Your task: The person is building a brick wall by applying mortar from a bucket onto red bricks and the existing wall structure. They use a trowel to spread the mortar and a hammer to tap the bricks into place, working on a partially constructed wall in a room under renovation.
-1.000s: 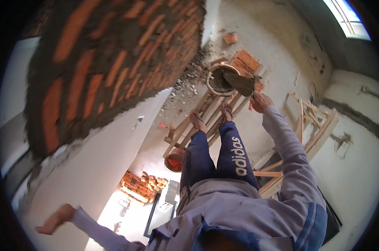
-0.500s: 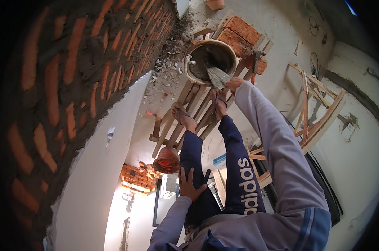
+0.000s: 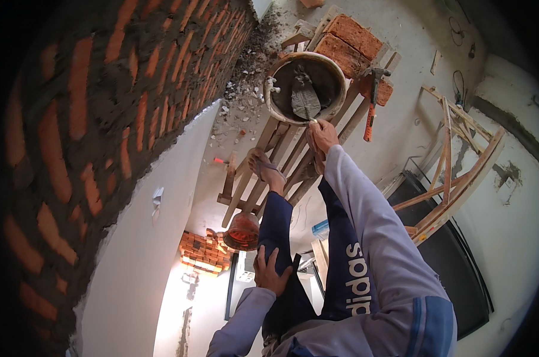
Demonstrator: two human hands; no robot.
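Note:
My right hand (image 3: 324, 136) is closed around the handle of a trowel (image 3: 305, 100) at the near rim of a round bucket (image 3: 268, 101). The trowel's blade, smeared grey, points away from me and rests in the wet mortar (image 3: 289, 76) inside the bucket. Most of the handle is hidden by my fingers. My left hand (image 3: 271, 272) lies on my left leg, fingers spread, holding nothing. The bucket stands on a wooden plank platform (image 3: 241, 189), where my feet are too.
Red bricks (image 3: 348, 44) and a claw hammer (image 3: 373, 98) lie beyond and right of the bucket. A rough brick wall (image 3: 82, 89) rises on the left. Below are a reddish bucket (image 3: 243, 231), stacked bricks (image 3: 201, 253) and a wooden frame (image 3: 447, 172).
My right hand has moved left along the near rim. The trowel blade has swung from the bucket's right side toward its middle. My left hand stays on my leg.

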